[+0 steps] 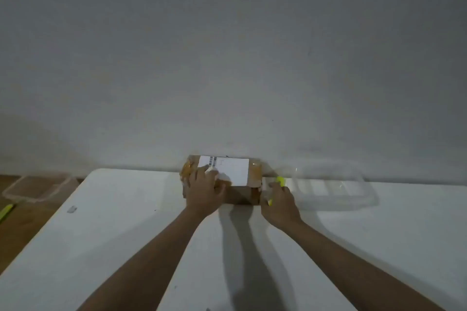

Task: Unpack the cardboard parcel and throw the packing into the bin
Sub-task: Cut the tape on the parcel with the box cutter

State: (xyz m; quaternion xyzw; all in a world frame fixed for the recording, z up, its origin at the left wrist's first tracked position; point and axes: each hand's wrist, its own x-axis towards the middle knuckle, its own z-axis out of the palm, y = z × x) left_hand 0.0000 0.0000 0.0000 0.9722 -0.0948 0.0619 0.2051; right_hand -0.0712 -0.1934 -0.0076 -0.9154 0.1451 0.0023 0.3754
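Pressing taped brown parcel (249, 184) w/ flat left hand (203, 190); right hand (279, 203) grips yellow cutter (280, 180).

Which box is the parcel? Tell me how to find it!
Find the white table by the grey wall. At its far edge, in the middle, sits the parcel, under the left hand. It is brown with a white label; the tub beside it is see-through.

Brown cardboard parcel (242, 194), glossy tape, matt white paper label (233, 171).
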